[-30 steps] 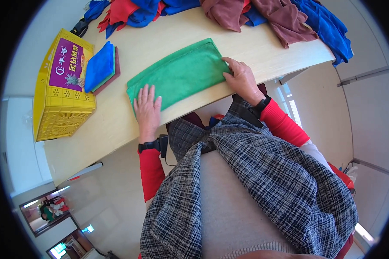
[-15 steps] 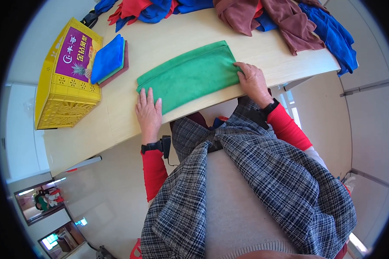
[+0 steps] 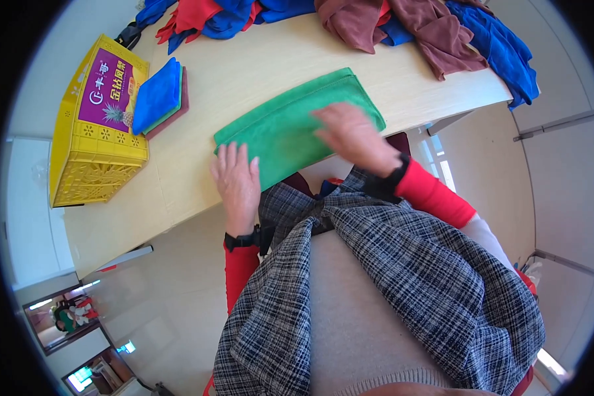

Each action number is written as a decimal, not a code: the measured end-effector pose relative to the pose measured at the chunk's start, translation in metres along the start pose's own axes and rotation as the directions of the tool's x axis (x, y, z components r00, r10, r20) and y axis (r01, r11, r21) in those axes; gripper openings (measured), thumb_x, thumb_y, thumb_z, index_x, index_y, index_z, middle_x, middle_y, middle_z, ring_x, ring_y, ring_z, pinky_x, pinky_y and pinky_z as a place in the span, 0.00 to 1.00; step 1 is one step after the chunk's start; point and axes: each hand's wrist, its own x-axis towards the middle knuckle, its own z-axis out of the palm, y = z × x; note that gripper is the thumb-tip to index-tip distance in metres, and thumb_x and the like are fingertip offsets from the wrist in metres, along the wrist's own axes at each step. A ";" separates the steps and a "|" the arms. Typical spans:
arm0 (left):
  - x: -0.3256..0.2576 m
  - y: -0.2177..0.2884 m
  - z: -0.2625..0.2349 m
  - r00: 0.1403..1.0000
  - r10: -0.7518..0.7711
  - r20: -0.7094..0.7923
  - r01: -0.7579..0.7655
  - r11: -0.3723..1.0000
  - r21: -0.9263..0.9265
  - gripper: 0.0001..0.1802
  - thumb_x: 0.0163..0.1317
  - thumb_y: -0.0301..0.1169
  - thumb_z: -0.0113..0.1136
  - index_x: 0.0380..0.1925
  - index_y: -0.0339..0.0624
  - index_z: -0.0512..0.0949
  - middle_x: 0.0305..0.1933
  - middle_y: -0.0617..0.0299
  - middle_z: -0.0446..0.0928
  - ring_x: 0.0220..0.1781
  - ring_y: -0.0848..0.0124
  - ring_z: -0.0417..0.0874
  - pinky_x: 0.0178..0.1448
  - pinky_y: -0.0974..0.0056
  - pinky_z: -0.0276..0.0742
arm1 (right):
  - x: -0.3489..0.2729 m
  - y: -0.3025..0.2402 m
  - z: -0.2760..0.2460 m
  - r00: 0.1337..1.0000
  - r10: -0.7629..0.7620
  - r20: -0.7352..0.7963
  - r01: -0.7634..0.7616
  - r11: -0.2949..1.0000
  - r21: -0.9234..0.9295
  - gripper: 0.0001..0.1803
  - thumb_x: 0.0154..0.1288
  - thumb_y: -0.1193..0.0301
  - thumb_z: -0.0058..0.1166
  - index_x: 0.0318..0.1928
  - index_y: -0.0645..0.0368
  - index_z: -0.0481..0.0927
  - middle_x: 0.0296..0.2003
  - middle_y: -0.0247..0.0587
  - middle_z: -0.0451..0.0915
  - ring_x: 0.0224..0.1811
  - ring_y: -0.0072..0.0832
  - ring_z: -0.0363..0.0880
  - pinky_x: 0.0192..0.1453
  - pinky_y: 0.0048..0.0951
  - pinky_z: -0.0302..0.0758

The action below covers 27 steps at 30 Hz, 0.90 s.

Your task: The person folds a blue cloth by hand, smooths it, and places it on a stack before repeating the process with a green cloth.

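Note:
A green cloth (image 3: 280,129), folded into a long flat rectangle, lies along the near edge of the table. On its left end rests my left hand (image 3: 237,178), open, with the fingers stretched flat. My right hand (image 3: 356,137) is over the right half of the cloth and smeared by motion; whether it touches the fabric I cannot tell. Left of the cloth is a small stack of folded cloths, with a blue cloth (image 3: 157,96) on top, a green one under it and a brown one (image 3: 171,117) at the bottom.
A yellow plastic crate (image 3: 105,155) with a purple panel stands at the table's left. Along the far side lie loose heaps of red and blue cloths (image 3: 228,20), brown cloths (image 3: 435,39) and a blue cloth (image 3: 501,53) hanging over the right corner. The pale table (image 3: 171,178) ends close before me.
My right hand has left the cloth's right end and moved left over it. The left hand stays on the left end. The whole view has shifted slightly.

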 end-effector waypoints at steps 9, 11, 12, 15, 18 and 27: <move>0.034 -0.001 0.048 0.983 0.168 -0.074 -0.179 0.969 -0.171 0.29 0.75 0.47 0.49 0.72 0.51 0.66 0.78 0.53 0.61 0.80 0.51 0.57 0.78 0.34 0.48 | 0.037 0.003 0.078 0.992 0.006 0.126 0.024 0.971 -0.237 0.33 0.76 0.48 0.43 0.72 0.54 0.68 0.72 0.46 0.66 0.77 0.49 0.58 0.79 0.54 0.53; 0.037 -0.011 0.048 0.995 0.101 -0.020 -0.103 0.987 -0.125 0.30 0.76 0.48 0.45 0.75 0.53 0.63 0.80 0.55 0.58 0.81 0.52 0.54 0.79 0.35 0.46 | 0.037 0.024 0.070 0.987 0.057 0.148 -0.010 0.953 -0.304 0.34 0.76 0.47 0.41 0.73 0.53 0.66 0.74 0.45 0.63 0.79 0.49 0.55 0.80 0.55 0.51; 0.037 -0.015 0.049 0.995 0.101 -0.017 -0.102 0.986 -0.128 0.30 0.76 0.48 0.45 0.75 0.53 0.63 0.80 0.55 0.58 0.81 0.52 0.54 0.79 0.35 0.46 | 0.035 0.034 0.067 0.989 0.090 0.121 -0.046 0.944 -0.327 0.34 0.76 0.47 0.41 0.74 0.52 0.66 0.74 0.45 0.63 0.79 0.49 0.54 0.79 0.54 0.52; 0.038 -0.028 0.054 0.999 -0.008 -0.032 0.003 0.989 -0.146 0.34 0.75 0.54 0.45 0.75 0.51 0.62 0.80 0.54 0.57 0.82 0.51 0.53 0.78 0.34 0.48 | 0.030 0.054 0.056 0.988 0.145 0.059 -0.113 0.922 -0.371 0.34 0.77 0.47 0.41 0.74 0.51 0.65 0.75 0.45 0.62 0.79 0.49 0.53 0.79 0.54 0.53; 0.032 -0.039 0.062 0.990 -0.080 -0.114 0.068 0.992 -0.106 0.35 0.73 0.54 0.49 0.73 0.46 0.64 0.77 0.51 0.61 0.79 0.49 0.58 0.76 0.36 0.53 | 0.027 0.062 0.046 0.980 0.188 0.066 -0.139 0.882 -0.450 0.34 0.77 0.46 0.40 0.75 0.50 0.63 0.75 0.45 0.62 0.79 0.50 0.54 0.79 0.54 0.52; 0.009 -0.022 0.030 0.930 -0.347 -0.122 0.332 0.935 -0.126 0.28 0.64 0.50 0.65 0.48 0.35 0.76 0.52 0.49 0.78 0.56 0.48 0.77 0.59 0.44 0.72 | 0.004 0.075 0.020 0.936 0.336 -0.101 -0.335 0.770 -0.543 0.37 0.74 0.46 0.46 0.75 0.54 0.63 0.75 0.49 0.61 0.78 0.51 0.55 0.79 0.57 0.52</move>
